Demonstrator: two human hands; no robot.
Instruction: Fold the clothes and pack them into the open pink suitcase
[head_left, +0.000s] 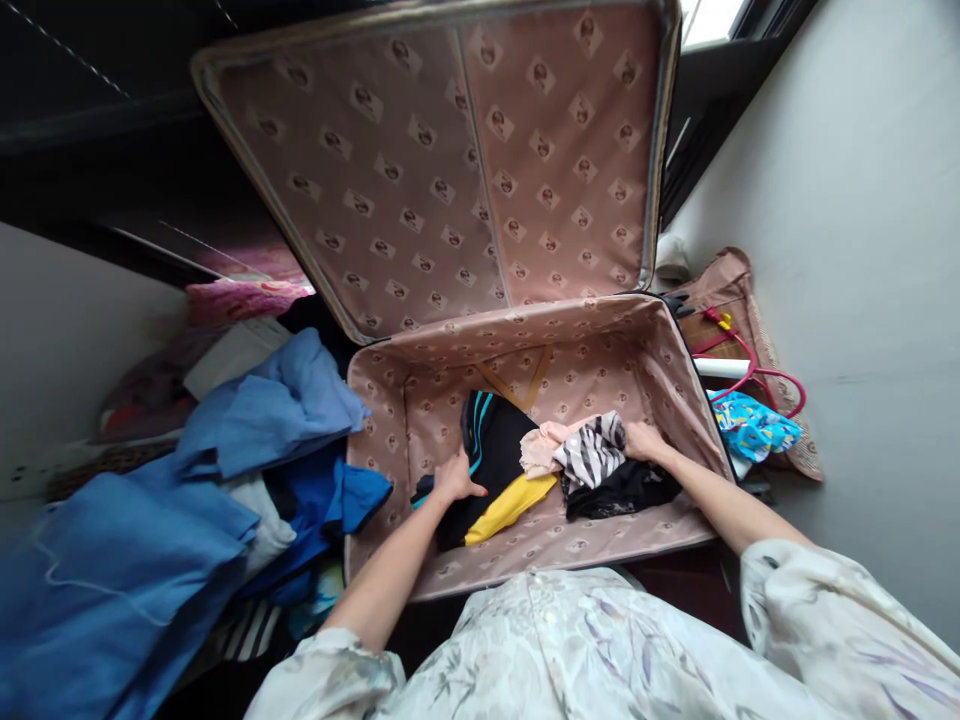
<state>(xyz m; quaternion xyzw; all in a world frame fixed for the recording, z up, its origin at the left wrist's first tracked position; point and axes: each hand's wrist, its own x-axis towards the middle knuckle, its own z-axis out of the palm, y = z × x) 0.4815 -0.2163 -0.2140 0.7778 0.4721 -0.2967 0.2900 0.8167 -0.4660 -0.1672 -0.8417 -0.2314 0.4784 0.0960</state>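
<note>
Black, teal-striped garment [499, 440] lies inside the suitcase [525, 325], left hand [454, 478] spread on it; right hand [646, 442] touches zebra-print cloth [592, 452], grip unclear. Few garments inside; larger clothes heap [270, 410] outside, left. Lid [450, 180] stands open beyond.

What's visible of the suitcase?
The suitcase is rectangular and open, its lid raised at the far side. Pinkish, fabric-like lining with repeated pale diamond motifs covers both halves; yellowish straps form a V inside. Clothes lie loosely inside, touching it. Its outside is mostly hidden.
</note>
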